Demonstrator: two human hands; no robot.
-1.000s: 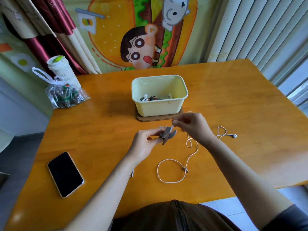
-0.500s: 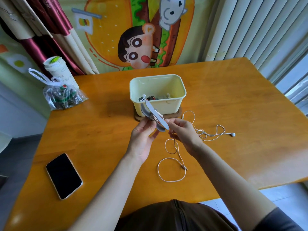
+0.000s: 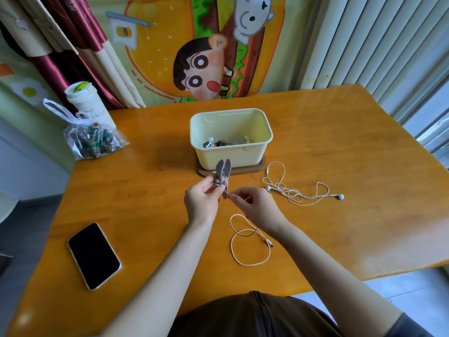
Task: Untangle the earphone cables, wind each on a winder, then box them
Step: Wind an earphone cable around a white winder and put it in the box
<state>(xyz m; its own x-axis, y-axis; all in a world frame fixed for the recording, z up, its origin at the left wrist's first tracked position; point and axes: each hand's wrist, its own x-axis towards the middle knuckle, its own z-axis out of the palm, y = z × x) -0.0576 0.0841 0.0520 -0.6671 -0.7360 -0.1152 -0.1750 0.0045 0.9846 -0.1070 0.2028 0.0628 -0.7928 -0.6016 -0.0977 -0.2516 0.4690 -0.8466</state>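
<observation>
My left hand (image 3: 201, 201) holds a grey winder (image 3: 223, 173) upright by its lower part, a few turns of cable round its waist. My right hand (image 3: 255, 206) pinches the pinkish-white cable (image 3: 245, 242) right beside the winder; the rest of that cable lies looped on the table below my right wrist, plug end out. A white earphone cable (image 3: 297, 190) lies loose and tangled on the table to the right. The pale yellow box (image 3: 230, 139) stands behind my hands on a brown lid and holds several small wound items.
A black phone (image 3: 93, 255) lies face up at the front left of the orange table (image 3: 340, 147). A clear bag (image 3: 91, 139) of small things and a white cup (image 3: 87, 103) sit at the back left corner. Curtains hang behind the table.
The winder went from lying flat to tilted to upright. My right hand dropped from above the winder to just beside it, and the loose loop on the table has shortened.
</observation>
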